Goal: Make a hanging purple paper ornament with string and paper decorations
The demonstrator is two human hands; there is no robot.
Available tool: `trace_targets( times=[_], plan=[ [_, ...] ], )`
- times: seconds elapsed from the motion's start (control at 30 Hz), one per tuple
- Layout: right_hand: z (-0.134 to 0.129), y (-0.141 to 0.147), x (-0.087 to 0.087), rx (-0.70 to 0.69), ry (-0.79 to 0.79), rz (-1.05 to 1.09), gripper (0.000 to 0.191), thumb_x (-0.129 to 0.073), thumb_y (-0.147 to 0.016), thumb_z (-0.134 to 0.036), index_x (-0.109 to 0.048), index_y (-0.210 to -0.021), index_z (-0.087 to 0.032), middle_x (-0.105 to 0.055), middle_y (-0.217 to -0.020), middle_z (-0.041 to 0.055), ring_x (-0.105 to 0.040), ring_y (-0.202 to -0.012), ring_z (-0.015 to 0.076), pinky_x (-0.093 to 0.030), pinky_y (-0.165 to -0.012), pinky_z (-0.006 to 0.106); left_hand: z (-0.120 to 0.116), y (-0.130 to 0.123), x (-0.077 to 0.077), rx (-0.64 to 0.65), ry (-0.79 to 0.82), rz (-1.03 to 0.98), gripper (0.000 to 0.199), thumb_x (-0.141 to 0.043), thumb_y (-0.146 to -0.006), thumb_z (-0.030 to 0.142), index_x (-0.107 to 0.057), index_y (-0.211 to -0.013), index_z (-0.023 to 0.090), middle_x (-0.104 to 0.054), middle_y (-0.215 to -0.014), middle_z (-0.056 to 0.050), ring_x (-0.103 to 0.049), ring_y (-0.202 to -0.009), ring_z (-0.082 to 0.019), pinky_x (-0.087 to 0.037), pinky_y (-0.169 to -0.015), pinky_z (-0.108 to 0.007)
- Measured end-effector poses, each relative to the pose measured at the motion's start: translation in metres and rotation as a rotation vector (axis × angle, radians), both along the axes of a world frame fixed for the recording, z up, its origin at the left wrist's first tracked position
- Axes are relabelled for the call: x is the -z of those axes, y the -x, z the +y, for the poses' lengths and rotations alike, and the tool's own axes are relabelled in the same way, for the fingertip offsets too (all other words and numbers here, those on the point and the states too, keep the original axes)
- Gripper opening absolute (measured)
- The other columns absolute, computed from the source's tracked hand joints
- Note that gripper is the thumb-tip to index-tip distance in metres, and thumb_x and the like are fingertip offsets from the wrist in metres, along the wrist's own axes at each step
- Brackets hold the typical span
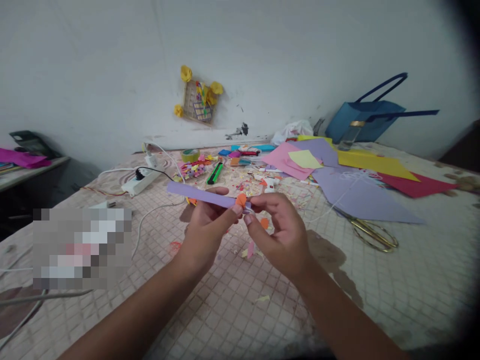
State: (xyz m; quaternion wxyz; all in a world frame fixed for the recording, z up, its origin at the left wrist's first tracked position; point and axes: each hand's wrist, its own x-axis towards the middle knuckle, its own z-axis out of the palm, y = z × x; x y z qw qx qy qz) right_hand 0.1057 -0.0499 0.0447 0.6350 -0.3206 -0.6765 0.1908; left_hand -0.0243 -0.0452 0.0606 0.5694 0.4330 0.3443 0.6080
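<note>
My left hand [208, 225] grips a long purple paper strip [198, 194], thumb on top and fingers beneath. A small round orange paper piece [241, 200] lies at the strip's right end, by my left thumb tip. At that same end my right hand [279, 230] pinches with thumb and forefinger, touching what looks like white string [248, 210]. How the string joins the strip is too small to tell. Below, near my right fingers, another orange paper piece [264, 223] shows above the table.
Gold-handled scissors [375, 236] lie at right beside coloured paper sheets [360, 195] and a string bundle [362, 176]. A green cutter [215, 173], yellow tape roll [190, 155] and paper scraps [249, 187] lie ahead. A power strip [144, 181] with cords stands left; a blue bag [369, 120] sits at back right.
</note>
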Motion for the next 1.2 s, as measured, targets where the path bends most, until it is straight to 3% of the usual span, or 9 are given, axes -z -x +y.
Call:
trace_targets(
  times=[0.3, 0.43, 0.6, 0.8, 0.9, 0.97, 1.03, 1.1, 1.2],
  plan=[
    [0.0, 0.001, 0.002, -0.042, 0.049, 0.066, 0.026, -0.061, -0.078, -0.011, -0.055, -0.1, -0.025, -0.062, -0.092, 0.0014, -0.059, -0.088, 0.0159, -0.049, -0.08, 0.035, 0.0, 0.0, 0.001, -0.027, -0.041, -0.006, 0.036, -0.073, -0.069, 0.024, -0.051, -0.097, 0.02, -0.064, -0.078, 0.003, -0.059, -0.069, -0.011, -0.047, -0.07, -0.027],
    [0.002, 0.0, 0.0, -0.103, 0.163, 0.233, 0.012, -0.06, -0.082, -0.019, -0.05, -0.088, -0.023, -0.065, -0.102, 0.0045, -0.063, -0.095, 0.0183, -0.048, -0.087, 0.04, 0.005, 0.004, 0.0, -0.087, -0.09, 0.046, 0.033, -0.072, -0.071, 0.023, -0.054, -0.098, 0.019, -0.063, -0.076, 0.003, -0.057, -0.068, -0.01, -0.046, -0.067, -0.025],
    [0.012, -0.004, -0.005, -0.063, 0.217, 0.351, 0.01, -0.059, -0.084, -0.024, -0.05, -0.081, -0.02, -0.069, -0.1, 0.0056, -0.066, -0.093, 0.0167, -0.05, -0.084, 0.036, 0.011, 0.015, -0.005, -0.095, -0.146, 0.111, 0.034, -0.074, -0.069, 0.024, -0.056, -0.098, 0.021, -0.062, -0.077, 0.002, -0.058, -0.07, -0.011, -0.046, -0.062, -0.023],
    [0.052, -0.027, -0.025, 0.01, 0.16, 0.27, 0.014, -0.058, -0.085, -0.032, -0.056, -0.08, -0.019, -0.071, -0.096, 0.0051, -0.067, -0.088, 0.016, -0.05, -0.075, 0.031, 0.018, 0.028, -0.019, -0.122, -0.127, 0.149, 0.03, -0.074, -0.065, 0.021, -0.059, -0.091, 0.019, -0.06, -0.073, 0.002, -0.058, -0.065, -0.011, -0.045, -0.06, -0.023],
    [0.081, -0.044, -0.026, 0.058, 0.21, 0.136, 0.028, -0.053, -0.086, -0.043, -0.06, -0.077, -0.017, -0.07, -0.079, 0.0044, -0.066, -0.068, 0.0145, -0.049, -0.063, 0.027, 0.018, 0.03, -0.023, -0.067, -0.098, 0.2, 0.029, -0.071, -0.065, 0.019, -0.062, -0.093, 0.018, -0.06, -0.071, 0.001, -0.058, -0.064, -0.013, -0.046, -0.059, -0.026],
    [0.092, -0.051, -0.019, 0.133, 0.318, 0.041, 0.043, -0.047, -0.086, -0.052, -0.058, -0.064, -0.017, -0.063, -0.058, 0.002, -0.058, -0.051, 0.0121, -0.042, -0.049, 0.023, 0.018, 0.03, -0.023, -0.041, -0.084, 0.251, 0.033, -0.068, -0.068, 0.021, -0.062, -0.1, 0.018, -0.059, -0.069, 0.001, -0.058, -0.064, -0.014, -0.046, -0.059, -0.027],
    [0.092, -0.053, -0.008, 0.081, 0.363, -0.02, 0.052, -0.046, -0.085, -0.056, -0.052, -0.051, -0.017, -0.052, -0.044, -0.0006, -0.046, -0.039, 0.0097, -0.035, -0.042, 0.023, 0.017, 0.03, -0.021, -0.032, -0.112, 0.313, 0.035, -0.065, -0.072, 0.023, -0.06, -0.107, 0.019, -0.058, -0.07, 0.001, -0.057, -0.066, -0.015, -0.046, -0.061, -0.028],
    [0.081, -0.05, 0.001, -0.036, 0.402, -0.09, 0.052, -0.05, -0.082, -0.058, -0.053, -0.05, -0.017, -0.052, -0.047, -0.0001, -0.046, -0.039, 0.0095, -0.035, -0.04, 0.023, 0.017, 0.03, -0.018, -0.005, -0.204, 0.426, 0.03, -0.064, -0.076, 0.025, -0.06, -0.106, 0.02, -0.057, -0.073, 0.0, -0.054, -0.068, -0.015, -0.046, -0.064, -0.027],
    [0.058, -0.04, 0.005, -0.207, 0.405, -0.108, 0.04, -0.054, -0.079, -0.058, -0.06, -0.077, -0.019, -0.057, -0.066, -0.0004, -0.052, -0.052, 0.0108, -0.042, -0.047, 0.023, 0.014, 0.028, -0.013, 0.077, -0.414, 0.655, 0.014, -0.064, -0.076, 0.021, -0.063, -0.09, 0.021, -0.056, -0.076, -0.002, -0.05, -0.069, -0.015, -0.044, -0.063, -0.025]
  ],
)
